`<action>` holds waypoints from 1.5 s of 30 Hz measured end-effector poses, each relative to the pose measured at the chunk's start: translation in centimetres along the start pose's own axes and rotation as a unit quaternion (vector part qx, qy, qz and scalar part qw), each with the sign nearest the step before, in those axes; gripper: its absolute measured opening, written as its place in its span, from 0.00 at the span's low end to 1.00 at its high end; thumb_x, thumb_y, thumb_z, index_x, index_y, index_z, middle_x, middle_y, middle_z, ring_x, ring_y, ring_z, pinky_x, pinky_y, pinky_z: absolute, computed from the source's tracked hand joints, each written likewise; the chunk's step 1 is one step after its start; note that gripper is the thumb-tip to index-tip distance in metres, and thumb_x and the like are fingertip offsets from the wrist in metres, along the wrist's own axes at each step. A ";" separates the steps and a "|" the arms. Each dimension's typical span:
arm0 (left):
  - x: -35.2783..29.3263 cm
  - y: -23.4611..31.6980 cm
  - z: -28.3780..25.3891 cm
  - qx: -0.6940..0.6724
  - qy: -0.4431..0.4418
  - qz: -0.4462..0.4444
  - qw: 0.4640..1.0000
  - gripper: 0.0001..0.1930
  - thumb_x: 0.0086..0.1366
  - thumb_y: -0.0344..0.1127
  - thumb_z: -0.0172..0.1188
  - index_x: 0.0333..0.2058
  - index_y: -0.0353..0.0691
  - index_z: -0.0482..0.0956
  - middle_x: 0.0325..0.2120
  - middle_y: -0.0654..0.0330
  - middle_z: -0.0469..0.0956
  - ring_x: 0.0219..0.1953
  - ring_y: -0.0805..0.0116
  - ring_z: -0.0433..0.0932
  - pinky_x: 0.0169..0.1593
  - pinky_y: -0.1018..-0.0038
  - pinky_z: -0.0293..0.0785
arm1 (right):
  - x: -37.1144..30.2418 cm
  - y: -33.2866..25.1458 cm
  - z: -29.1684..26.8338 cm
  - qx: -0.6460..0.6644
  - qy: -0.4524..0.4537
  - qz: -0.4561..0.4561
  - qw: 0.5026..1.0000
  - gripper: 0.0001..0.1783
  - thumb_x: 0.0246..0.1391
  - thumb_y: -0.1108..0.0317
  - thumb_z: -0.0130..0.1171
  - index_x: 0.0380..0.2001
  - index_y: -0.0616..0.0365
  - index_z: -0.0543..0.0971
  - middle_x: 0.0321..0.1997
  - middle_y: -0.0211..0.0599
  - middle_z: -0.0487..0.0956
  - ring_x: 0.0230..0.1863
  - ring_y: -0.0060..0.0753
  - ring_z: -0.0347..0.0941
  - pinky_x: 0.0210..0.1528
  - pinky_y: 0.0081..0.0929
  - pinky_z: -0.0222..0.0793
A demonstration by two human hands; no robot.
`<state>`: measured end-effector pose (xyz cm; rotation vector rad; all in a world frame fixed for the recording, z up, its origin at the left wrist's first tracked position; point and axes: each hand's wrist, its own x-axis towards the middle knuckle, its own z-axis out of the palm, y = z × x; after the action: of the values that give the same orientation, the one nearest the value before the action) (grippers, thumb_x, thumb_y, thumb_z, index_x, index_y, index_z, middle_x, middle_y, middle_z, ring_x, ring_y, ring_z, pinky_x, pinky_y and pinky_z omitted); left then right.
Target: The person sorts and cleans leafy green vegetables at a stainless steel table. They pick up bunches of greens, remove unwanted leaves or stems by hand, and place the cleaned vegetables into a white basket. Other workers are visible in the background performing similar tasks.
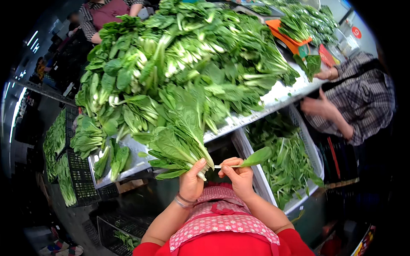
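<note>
My left hand point(191, 181) is closed round the stem ends of a bunch of leafy greens point(179, 145), whose leaves point up and away from me. Just to its right, my right hand point(237, 176) pinches a single leaf point(257, 156) by its pale stalk. The stalk's white end reaches across to the base of the bunch; whether it is still joined there I cannot tell. Beyond my hands, a big heap of the same greens point(183, 55) covers most of the metal table point(136, 158).
A white crate point(256, 179) of loose leaves point(288, 166) stands below the table at right. Black crates point(81, 175) with greens are at left. A co-worker in a plaid shirt point(358, 98) works at right near an orange tray point(288, 38); another person point(106, 13) stands behind the heap.
</note>
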<state>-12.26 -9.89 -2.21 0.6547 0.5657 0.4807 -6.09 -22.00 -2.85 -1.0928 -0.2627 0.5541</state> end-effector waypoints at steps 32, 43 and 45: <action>-24.7 -13.4 -34.6 -0.187 0.400 0.041 0.896 0.17 0.52 0.18 0.54 0.43 0.34 0.69 0.36 0.57 0.74 0.35 0.66 0.74 0.36 0.71 0.72 | -15.2 22.6 -8.5 -0.550 -0.345 0.190 0.736 0.13 0.52 0.65 0.51 0.37 0.63 0.75 0.32 0.39 0.78 0.33 0.33 0.75 0.36 0.25 0.71; -30.0 -26.3 -43.9 -0.224 0.531 0.054 0.816 0.18 0.50 0.18 0.56 0.42 0.34 0.69 0.35 0.60 0.74 0.34 0.69 0.74 0.36 0.76 0.72 | -3.7 43.8 -18.3 -0.738 -0.416 0.179 0.501 0.10 0.45 0.64 0.54 0.30 0.57 0.77 0.29 0.43 0.78 0.35 0.43 0.75 0.38 0.33 0.69; -29.8 -27.4 -44.4 -0.249 0.524 0.040 0.813 0.18 0.52 0.19 0.55 0.43 0.36 0.68 0.36 0.61 0.73 0.37 0.69 0.74 0.38 0.75 0.71 | -1.1 47.6 -20.6 -0.769 -0.422 0.182 0.444 0.12 0.45 0.65 0.55 0.34 0.58 0.76 0.36 0.45 0.76 0.40 0.43 0.73 0.43 0.33 0.67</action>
<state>-55.69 -27.15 -39.97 -0.1683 1.3949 1.0364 -11.46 -22.07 -54.46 -2.6245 -1.7270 1.3193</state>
